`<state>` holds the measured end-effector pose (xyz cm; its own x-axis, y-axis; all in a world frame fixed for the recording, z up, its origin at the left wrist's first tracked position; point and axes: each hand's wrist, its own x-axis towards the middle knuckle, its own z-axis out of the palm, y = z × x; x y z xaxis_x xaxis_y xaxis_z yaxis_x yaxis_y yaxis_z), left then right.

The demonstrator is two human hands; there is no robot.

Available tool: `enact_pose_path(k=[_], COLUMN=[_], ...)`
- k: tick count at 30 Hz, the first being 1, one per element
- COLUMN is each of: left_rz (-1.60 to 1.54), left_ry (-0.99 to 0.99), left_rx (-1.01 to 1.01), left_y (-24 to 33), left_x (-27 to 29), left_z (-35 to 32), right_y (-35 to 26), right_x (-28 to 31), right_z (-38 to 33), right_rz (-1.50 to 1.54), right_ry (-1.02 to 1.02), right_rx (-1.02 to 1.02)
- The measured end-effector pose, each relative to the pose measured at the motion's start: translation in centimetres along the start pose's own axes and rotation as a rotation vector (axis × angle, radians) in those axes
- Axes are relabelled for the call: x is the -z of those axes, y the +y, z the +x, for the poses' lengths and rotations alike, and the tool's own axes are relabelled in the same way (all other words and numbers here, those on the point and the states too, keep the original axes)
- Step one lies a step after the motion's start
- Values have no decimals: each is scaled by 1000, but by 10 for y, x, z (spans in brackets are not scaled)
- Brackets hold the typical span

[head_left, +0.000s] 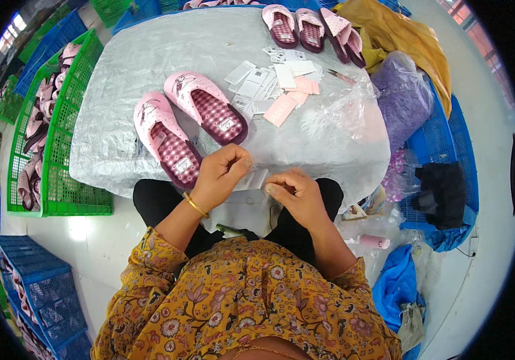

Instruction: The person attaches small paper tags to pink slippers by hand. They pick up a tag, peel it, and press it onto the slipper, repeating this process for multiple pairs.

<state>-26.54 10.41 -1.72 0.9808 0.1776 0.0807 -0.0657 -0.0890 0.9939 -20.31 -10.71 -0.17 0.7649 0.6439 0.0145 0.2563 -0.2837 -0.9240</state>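
Your left hand (221, 174) and right hand (296, 195) pinched a small clear bag (256, 179) between them at frame centre, its length running left-right, slippers (188, 129) just above.

Small clear item between left hand (221, 175) & right hand (296, 197) mostly covered by fingers; can't tell what it is. Near toe of near pink slipper (166, 139) hidden behind left hand. Print on card pile (272, 84) too small to read. Far slippers (311, 27) cut by top edge. Bench (119, 108) near edge hidden behind hands. Green crate (59, 138) contents blurred at left rim.
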Motion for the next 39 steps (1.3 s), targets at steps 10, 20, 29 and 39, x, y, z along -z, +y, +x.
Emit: enact_pose_path(k=[10, 20, 29, 39], left_rz=[287, 1366, 1105, 652], left_ry=[-31, -207, -325, -171], left_rx=[-126, -229, 37, -54], left_y=[23, 2, -10, 17], left_x=[-1, 4, 14, 33], left_z=[32, 166, 210, 177], right_y=[-3, 23, 36, 23], right_x=[-14, 3, 11, 26], right_z=[17, 9, 6, 9], right_rz=[391, 306, 396, 441], right_ry=[97, 164, 221, 300], right_rx=[-120, -62, -48, -95])
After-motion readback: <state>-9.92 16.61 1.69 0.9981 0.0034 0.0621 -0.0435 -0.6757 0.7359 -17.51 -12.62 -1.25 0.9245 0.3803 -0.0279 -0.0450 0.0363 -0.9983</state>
